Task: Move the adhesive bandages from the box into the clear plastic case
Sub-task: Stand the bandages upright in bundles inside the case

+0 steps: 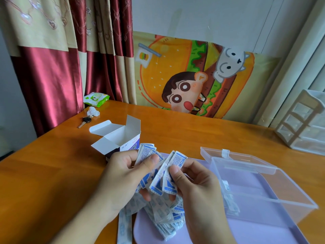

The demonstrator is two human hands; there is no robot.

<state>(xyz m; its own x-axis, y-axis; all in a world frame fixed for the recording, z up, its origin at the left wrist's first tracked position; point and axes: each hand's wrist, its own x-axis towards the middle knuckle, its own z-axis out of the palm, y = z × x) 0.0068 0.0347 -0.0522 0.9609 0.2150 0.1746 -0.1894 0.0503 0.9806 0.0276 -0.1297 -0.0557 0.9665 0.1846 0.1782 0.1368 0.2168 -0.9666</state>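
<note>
Blue-and-white wrapped adhesive bandages fan out between your hands, long axes upright; left hand grips them, right hand pinches one strip. The clear plastic case lies open just right, nearest your right fingers.

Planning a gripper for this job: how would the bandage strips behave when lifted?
Probably floppy: the strips bend and fan out between the left hand and right hand. Likely light and thin. Their glossy wrappers may slide, as in the loose pile.
</note>
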